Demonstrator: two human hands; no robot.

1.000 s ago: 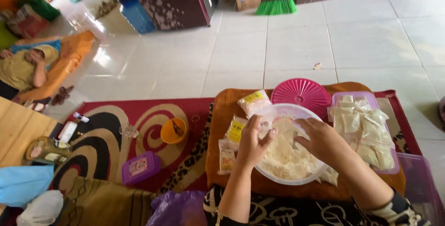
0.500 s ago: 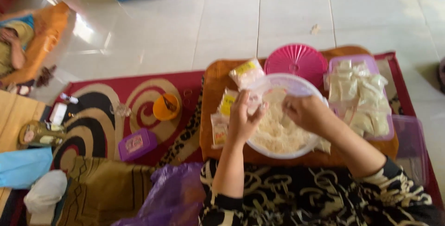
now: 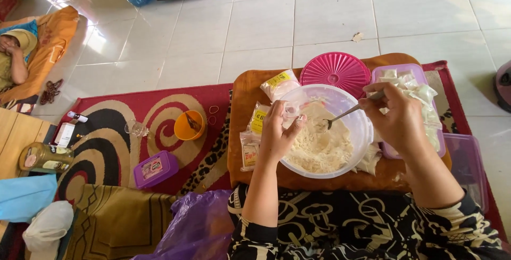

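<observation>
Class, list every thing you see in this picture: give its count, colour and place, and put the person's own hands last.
Bowl: one, clear, holding white flour, on the board.
Board: one, brown, on the rug.
Lid: one, pink, behind the bowl.
Tray: one, purple, holding white packets, right of the bowl.
Cup: one, orange, on the rug.
Box: one, purple, on the rug.
Rug: one, red patterned.
Spoon: one, metal, over the flour.
Left hand: holds a small clear bag.
Right hand: holds the spoon.
</observation>
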